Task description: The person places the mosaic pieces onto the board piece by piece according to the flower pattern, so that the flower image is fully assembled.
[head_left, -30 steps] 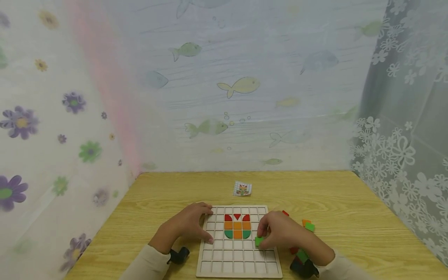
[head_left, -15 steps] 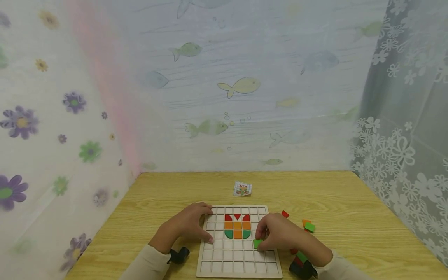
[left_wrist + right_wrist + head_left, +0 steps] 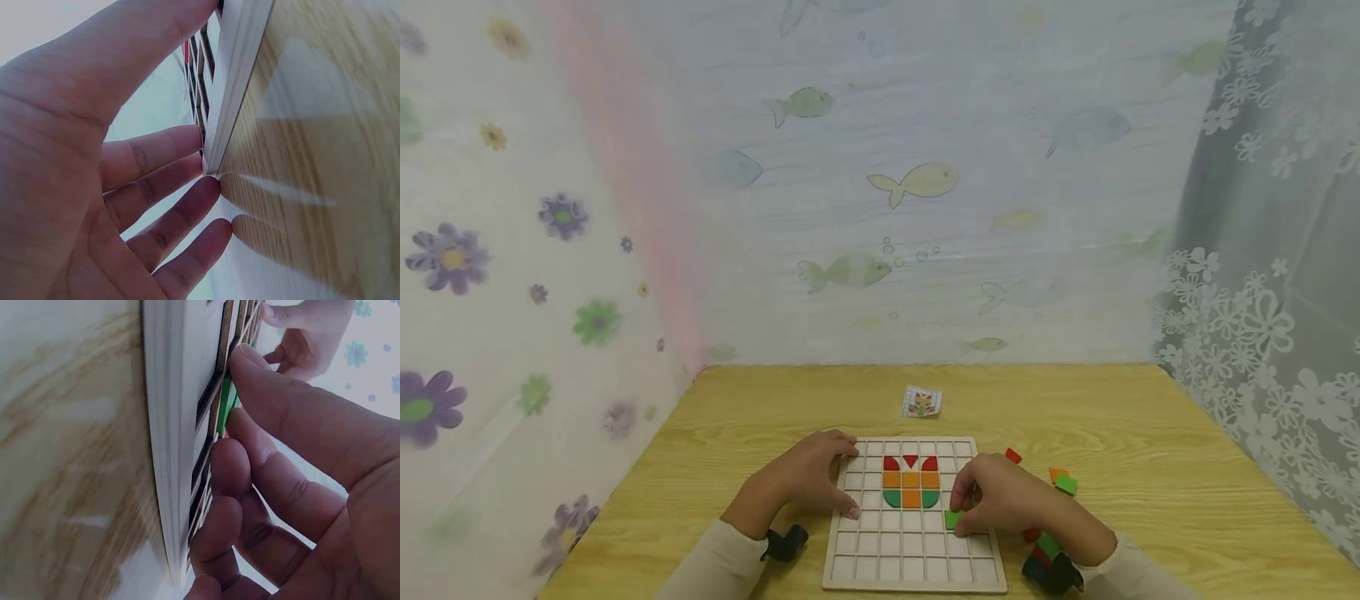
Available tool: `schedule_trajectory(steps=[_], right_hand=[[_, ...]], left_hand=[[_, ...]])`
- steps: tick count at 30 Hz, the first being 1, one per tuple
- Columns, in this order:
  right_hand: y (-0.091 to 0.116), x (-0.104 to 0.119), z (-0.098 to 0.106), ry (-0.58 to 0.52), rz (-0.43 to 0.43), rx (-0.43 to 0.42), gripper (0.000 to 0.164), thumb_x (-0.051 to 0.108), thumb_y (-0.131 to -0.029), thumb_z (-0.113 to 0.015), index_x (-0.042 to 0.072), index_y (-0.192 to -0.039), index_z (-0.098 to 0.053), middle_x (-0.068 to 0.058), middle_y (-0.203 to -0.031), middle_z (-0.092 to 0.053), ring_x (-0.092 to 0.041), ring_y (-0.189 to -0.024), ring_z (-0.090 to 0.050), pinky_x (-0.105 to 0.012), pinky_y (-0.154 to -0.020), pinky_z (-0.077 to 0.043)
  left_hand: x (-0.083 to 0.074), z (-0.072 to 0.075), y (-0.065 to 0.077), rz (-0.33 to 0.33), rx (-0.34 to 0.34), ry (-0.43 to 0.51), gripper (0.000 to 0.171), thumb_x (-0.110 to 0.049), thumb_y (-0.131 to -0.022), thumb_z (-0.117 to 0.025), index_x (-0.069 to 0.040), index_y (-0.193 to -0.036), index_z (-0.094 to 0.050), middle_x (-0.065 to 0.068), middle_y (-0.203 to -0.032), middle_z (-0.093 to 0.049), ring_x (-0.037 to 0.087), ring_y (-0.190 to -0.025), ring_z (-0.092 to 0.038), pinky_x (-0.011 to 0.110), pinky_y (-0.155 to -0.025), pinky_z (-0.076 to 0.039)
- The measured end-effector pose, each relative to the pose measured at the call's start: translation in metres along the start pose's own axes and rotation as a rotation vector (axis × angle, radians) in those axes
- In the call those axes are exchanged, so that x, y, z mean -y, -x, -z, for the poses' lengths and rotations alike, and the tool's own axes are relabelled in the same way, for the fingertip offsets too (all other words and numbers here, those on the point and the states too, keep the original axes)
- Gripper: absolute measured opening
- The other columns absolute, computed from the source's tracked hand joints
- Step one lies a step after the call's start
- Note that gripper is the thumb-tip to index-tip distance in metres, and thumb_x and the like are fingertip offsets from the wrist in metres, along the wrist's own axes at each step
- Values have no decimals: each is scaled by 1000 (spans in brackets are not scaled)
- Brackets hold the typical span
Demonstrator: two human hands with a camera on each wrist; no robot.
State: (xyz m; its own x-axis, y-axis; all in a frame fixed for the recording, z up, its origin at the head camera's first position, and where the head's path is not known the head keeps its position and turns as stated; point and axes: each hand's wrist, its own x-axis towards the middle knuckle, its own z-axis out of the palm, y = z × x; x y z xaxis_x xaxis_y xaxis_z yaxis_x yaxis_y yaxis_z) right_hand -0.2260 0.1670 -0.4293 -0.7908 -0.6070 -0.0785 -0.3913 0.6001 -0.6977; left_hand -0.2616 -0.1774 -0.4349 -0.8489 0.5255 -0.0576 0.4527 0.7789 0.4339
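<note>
A wooden grid board [image 3: 917,587] lies on the table, and pieces in its upper middle form a block: red on top, orange squares, dark green rounded corners below. Right of and just below that block, my right hand [image 3: 1011,496] pinches a bright green square tile [image 3: 953,520] between thumb and fingers. In the right wrist view the green tile [image 3: 224,403] sits right at the grid's ribs, partly hidden by the fingertips. At the board's left edge rests my left hand [image 3: 801,475], thumb over the rim and fingers spread, as the left wrist view also shows.
Behind the board lies a small printed pattern card [image 3: 922,402]. Loose red [image 3: 1013,456], orange and green [image 3: 1066,484] pieces are scattered to the right, and several are partly covered by the right wrist. Patterned curtains [image 3: 880,208] stand behind the table [image 3: 775,400] and at its sides.
My right hand has shifted the green tile slightly left and toward me, and it now lies flatter over a grid cell. The left hand has stayed put.
</note>
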Motion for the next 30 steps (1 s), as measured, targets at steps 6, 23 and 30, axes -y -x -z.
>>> schedule_trajectory(steps=[6, 23, 30], right_hand=[[3, 2, 5, 5, -4, -7, 16, 24, -81, -90, 21, -85, -75, 8, -82, -68, -13, -75, -60, -26, -66, -51], [7, -32, 44, 35, -90, -239, 12, 16, -92, -79, 11, -103, -79, 3, -89, -70, -18, -78, -61, -29, -64, -53], [10, -47, 54, -7, -138, -294, 17, 14, -94, -77, 7, -109, -78, -1, -90, -69, -19, -78, -65, -29, -62, -52]], left_hand=[[-2, 1, -1, 2, -6, -7, 91, -62, -70, -90, -15, -143, -62, 3, -156, -51, 33, -147, -43, 57, -117, -41], [1, 2, 0, -21, -1, 1, 90, -59, -70, -92, -12, -141, -63, 6, -155, -52, 33, -145, -46, 54, -115, -43], [-1, 2, 1, -10, 3, 1, 91, -59, -70, -91, -12, -142, -62, 5, -156, -51, 33, -146, -45, 55, -116, -42]])
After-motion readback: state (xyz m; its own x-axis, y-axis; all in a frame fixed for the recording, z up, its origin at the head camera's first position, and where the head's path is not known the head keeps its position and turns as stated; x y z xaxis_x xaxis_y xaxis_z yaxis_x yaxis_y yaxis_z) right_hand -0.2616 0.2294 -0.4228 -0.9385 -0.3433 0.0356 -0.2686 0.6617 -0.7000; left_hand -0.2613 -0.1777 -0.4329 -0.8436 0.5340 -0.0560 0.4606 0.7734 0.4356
